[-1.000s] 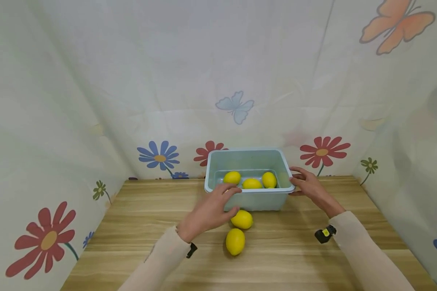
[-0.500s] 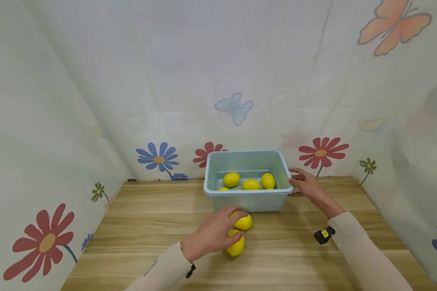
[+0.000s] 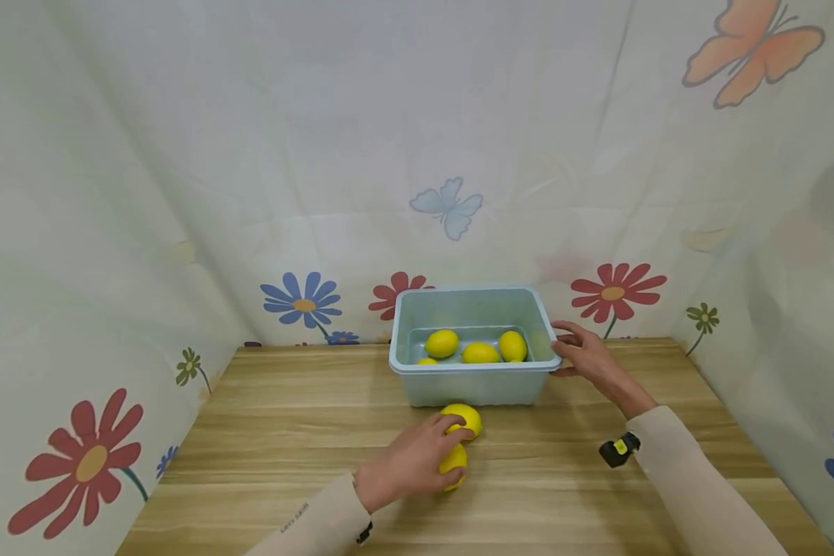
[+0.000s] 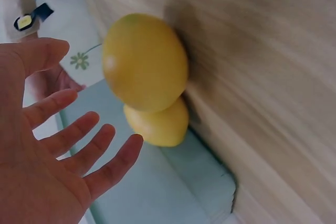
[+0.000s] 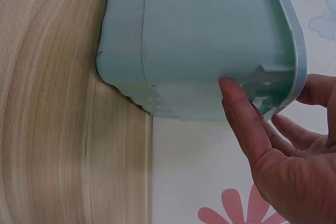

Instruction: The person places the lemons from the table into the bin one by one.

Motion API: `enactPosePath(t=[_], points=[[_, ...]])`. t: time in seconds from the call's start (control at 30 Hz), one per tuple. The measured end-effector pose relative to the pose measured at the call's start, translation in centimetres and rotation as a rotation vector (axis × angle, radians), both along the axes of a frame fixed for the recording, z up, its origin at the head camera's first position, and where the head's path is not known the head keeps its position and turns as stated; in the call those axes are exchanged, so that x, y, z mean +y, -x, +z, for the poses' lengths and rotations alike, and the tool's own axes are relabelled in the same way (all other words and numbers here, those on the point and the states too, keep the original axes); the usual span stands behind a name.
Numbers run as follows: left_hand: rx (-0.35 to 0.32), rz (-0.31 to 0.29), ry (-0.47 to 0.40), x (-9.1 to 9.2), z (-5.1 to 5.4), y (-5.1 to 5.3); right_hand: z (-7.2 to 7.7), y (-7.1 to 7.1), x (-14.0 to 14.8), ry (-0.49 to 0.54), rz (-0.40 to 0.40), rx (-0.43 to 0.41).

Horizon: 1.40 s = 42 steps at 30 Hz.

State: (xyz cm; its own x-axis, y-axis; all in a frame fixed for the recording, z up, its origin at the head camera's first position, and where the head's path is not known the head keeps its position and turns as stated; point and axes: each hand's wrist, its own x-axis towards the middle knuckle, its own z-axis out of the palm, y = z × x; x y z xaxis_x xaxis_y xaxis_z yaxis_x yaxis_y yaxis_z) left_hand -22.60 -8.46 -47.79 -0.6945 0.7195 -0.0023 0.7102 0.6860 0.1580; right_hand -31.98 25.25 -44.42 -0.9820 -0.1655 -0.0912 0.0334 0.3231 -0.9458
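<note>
My left hand point(image 3: 413, 462) reaches over the nearer of two loose lemons point(image 3: 453, 463). In the left wrist view its fingers are spread and slightly bent, with a visible gap to that lemon point(image 4: 144, 61). The other lemon point(image 3: 467, 412) lies just behind, close to the front of a pale blue-green plastic tub point(image 3: 476, 388). Several lemons point(image 3: 480, 353) lie inside the tub, one partly hidden by the front wall. My right hand point(image 3: 591, 359) holds the tub's right rim; the right wrist view shows the thumb at the rim and fingers against the outer wall point(image 5: 210, 30).
The wood-grain table point(image 3: 306, 432) meets a white curtain point(image 3: 320, 154) printed with flowers and butterflies at the back and both sides. The tub stands near the table's back edge.
My left hand has come back from the tub's front rim toward me, down over the nearer lemon. A lemon at the tub's front left now shows. The right hand stays at the rim.
</note>
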Motion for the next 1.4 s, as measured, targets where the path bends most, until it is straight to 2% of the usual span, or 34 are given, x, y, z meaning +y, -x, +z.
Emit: enactPosePath(t=[0.27, 0.53, 0.8, 0.93, 1.13, 1.4], points=[[0.018, -0.018, 0.031, 0.0, -1.3, -0.2, -0.2, 0.2, 0.0, 0.011, -0.01, 0.012], [0.064, -0.058, 0.035, -0.2, -2.0, -0.1, -0.3, 0.3, 0.2, 0.024, 0.0, 0.016], [-0.032, -0.049, 0.054, 0.0, -2.4, -0.2, -0.4, 0.2, 0.1, 0.018, 0.0, 0.019], [-0.051, -0.053, 0.077, 0.0, -2.3, -0.1, -0.5, 0.2, 0.1, 0.01, -0.006, 0.029], [-0.022, -0.084, 0.108, -0.1, -2.4, -0.2, -0.6, 0.4, 0.2, 0.008, -0.007, 0.028], [0.046, -0.12, 0.084, -0.4, -3.2, -0.1, -0.7, 0.5, 0.2, 0.011, -0.009, 0.023]])
